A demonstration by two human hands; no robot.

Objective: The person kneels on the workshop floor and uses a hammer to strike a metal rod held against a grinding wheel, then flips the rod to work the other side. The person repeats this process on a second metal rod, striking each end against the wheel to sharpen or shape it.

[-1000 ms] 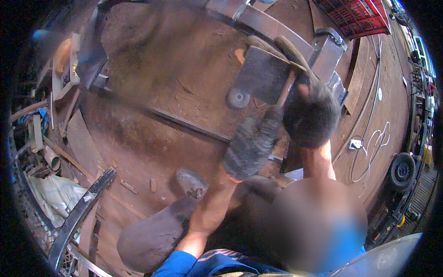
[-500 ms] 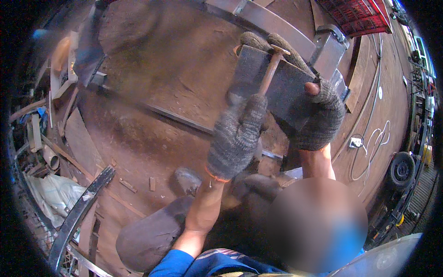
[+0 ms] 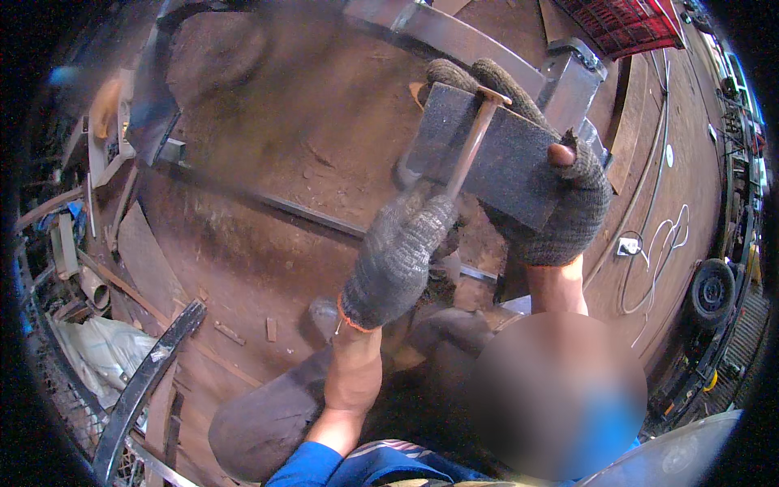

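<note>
My left hand [image 3: 393, 258], in a grey knitted glove with an orange cuff, is closed around the lower part of a hammer [image 3: 473, 144]. This hammer has a slim metal shaft and a narrow crosswise head, and it lies across the face of a dark rectangular metal plate [image 3: 515, 169]. Gloved likewise, my right hand [image 3: 572, 199] grips that plate at its right side. Its bare thumb tip shows over the front, while the fingers reach behind and appear at the far edge. The plate is held tilted above my knees.
Beyond the plate runs a long metal beam [image 3: 454, 36] joined to a square metal post [image 3: 572, 85]. A red crate [image 3: 621, 24] stands far right. Cables and a white socket [image 3: 627, 247] lie on the right floor, near a wheel [image 3: 711, 294]. Scrap and a black bar [image 3: 154, 369] fill the left.
My left hand has drawn back toward me and a little left, with the hammer's shaft shifted slightly nearer. The plate's face now shows more fully. My right hand has barely moved.
</note>
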